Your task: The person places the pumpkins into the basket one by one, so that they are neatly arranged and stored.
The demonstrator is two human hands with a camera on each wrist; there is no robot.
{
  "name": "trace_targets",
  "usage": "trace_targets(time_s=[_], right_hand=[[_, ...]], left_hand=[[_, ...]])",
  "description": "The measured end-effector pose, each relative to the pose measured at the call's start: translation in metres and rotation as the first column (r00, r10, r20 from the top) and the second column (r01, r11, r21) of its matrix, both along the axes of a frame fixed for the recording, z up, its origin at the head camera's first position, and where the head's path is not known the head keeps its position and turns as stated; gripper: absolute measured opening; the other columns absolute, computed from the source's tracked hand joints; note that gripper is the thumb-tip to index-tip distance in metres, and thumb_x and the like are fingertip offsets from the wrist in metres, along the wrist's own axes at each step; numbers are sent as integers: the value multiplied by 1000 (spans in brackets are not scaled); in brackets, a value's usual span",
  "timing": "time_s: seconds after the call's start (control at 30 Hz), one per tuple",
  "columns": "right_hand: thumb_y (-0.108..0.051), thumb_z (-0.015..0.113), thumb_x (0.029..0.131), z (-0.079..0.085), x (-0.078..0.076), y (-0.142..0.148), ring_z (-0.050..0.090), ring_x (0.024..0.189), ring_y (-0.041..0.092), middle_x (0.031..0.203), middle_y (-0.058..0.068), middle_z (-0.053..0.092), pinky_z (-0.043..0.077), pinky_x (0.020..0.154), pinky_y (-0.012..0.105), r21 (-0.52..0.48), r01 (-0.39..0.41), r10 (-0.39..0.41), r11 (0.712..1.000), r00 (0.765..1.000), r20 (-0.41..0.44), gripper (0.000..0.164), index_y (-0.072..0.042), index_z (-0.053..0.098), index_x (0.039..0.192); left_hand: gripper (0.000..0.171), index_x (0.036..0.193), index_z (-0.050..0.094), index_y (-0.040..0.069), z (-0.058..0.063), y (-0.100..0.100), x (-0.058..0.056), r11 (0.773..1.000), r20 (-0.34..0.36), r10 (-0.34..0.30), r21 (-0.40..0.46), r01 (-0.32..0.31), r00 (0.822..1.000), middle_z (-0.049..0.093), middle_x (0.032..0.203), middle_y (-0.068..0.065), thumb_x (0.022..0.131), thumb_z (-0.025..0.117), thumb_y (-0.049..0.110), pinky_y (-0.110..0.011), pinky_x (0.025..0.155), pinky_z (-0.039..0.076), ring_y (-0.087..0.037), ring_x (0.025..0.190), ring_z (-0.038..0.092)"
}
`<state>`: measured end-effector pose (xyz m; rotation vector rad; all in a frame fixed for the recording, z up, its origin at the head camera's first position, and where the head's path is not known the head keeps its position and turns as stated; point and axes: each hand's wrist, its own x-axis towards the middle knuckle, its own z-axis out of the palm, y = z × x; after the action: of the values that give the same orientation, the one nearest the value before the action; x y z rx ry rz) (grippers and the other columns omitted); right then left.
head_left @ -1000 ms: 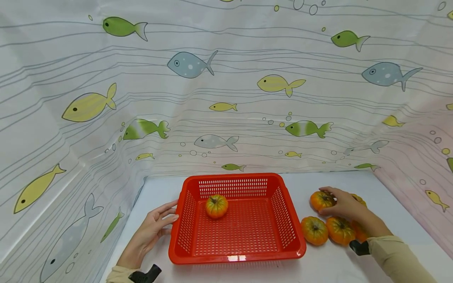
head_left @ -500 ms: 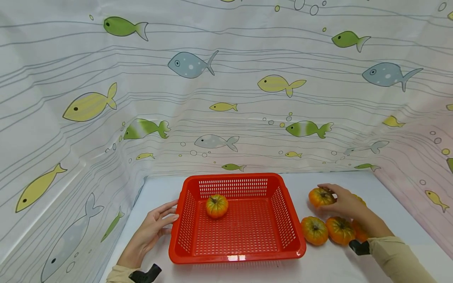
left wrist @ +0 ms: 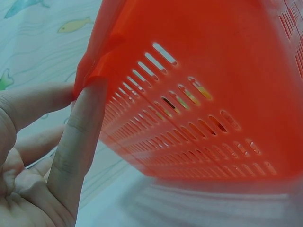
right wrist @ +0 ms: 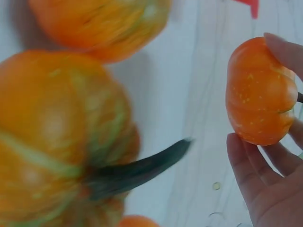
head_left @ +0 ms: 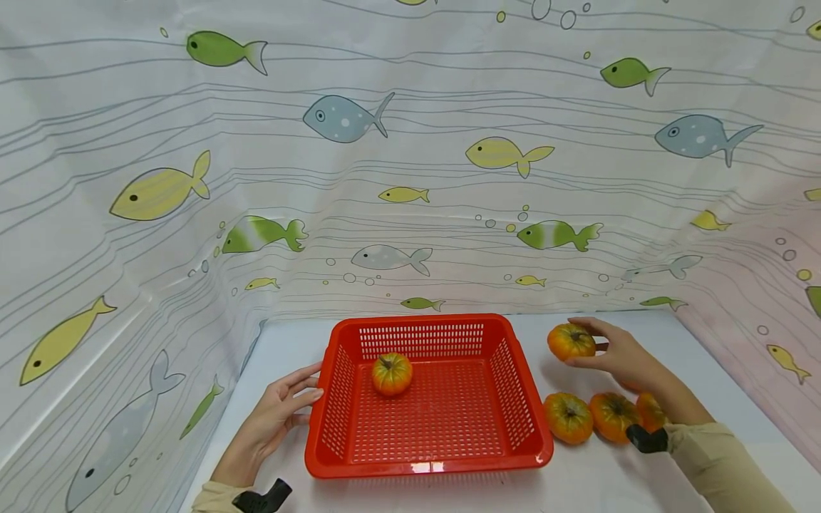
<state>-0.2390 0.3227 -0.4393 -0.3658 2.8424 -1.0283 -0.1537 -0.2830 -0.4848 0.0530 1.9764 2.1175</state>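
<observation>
My right hand (head_left: 612,350) grips a small orange pumpkin (head_left: 571,342) at the right, thumb on one side and fingers on the other. In the right wrist view this pumpkin (right wrist: 258,92) shows its smooth orange side between thumb and fingers. My left hand (head_left: 282,410) touches the left rim of a red plastic basket (head_left: 430,467). The left wrist view shows straight fingers (left wrist: 78,137) at the basket's rim, above its slotted side wall. Inside the basket sits another small pumpkin (head_left: 392,374), towards the back left.
Right of the basket, several more pumpkins lie on the white table, among them a front pumpkin (head_left: 568,418) beside the basket and a middle pumpkin (head_left: 613,415). My right forearm partly covers others. A fish-patterned sheet (head_left: 449,214) hangs behind and at the sides.
My right hand has lifted its pumpkin off its place among the others and moved it slightly back and left. The left hand and the basket have stayed put.
</observation>
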Motion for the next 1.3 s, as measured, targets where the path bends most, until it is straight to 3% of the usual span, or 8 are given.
trace_targets(time_s=[0.53, 0.83, 1.3], right_hand=[[-47, 88, 80, 31, -16, -39, 54, 133, 36, 149, 12, 57, 54, 104, 59, -24, -129, 127, 991, 988, -87, 85, -16, 50, 151], [-38, 90, 80, 46, -21, -76, 58, 129, 35, 144, 11, 61, 58, 100, 52, -23, -244, 239, 970, 962, -131, 80, -11, 54, 147], [-31, 91, 78, 59, -28, -128, 59, 130, 35, 144, 12, 60, 59, 100, 52, -43, -372, 368, 927, 926, -88, 79, -7, 55, 145]], left_hand=[[65, 159, 32, -1, 1, -1, 0, 1000, 9, -2, 5, 2, 1000, 71, 113, 5, 102, 62, 8, -29, 72, 65, -10, 94, 73], [65, 159, 33, 0, 3, 1, 0, 1000, 25, 9, -6, -8, 1000, 71, 112, 5, 102, 62, 9, -29, 72, 65, -10, 93, 73], [64, 159, 32, -1, 2, 0, 1, 1000, 19, 3, 8, -3, 1000, 71, 112, 6, 102, 62, 8, -27, 70, 64, -9, 93, 73]])
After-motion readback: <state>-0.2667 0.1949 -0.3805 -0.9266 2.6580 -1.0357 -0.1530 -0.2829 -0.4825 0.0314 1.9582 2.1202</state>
